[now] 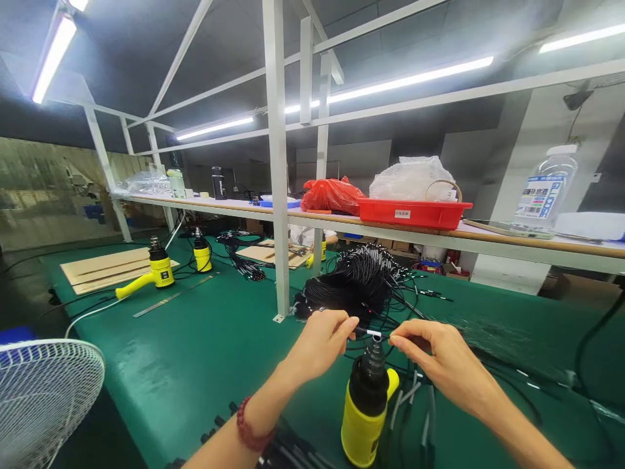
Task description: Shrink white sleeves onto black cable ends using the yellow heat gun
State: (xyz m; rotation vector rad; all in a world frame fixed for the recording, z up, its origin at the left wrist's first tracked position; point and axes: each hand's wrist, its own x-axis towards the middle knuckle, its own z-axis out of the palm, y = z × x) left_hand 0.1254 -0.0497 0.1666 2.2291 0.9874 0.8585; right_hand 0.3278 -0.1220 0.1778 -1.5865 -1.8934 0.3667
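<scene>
A yellow heat gun (362,423) stands upright on the green table, its black and metal nozzle pointing up. Just above that nozzle a black cable with a white sleeve (374,333) is stretched level between my hands. My left hand (325,335) pinches the cable at the left of the sleeve, thumb and fingers closed. On the other side my right hand (434,348) has its thumb and forefinger pinched on the cable's thin right end. A large bundle of black cables (351,280) lies behind my hands. Grey tube pieces (410,394) are beside the heat gun.
More black cables (288,449) lie at the near edge. A white fan (43,397) stands at left. Other heat guns (163,268) rest farther along the table. A metal post (279,195) rises ahead, and a shelf above holds a red tray (415,213) and a bottle (544,189).
</scene>
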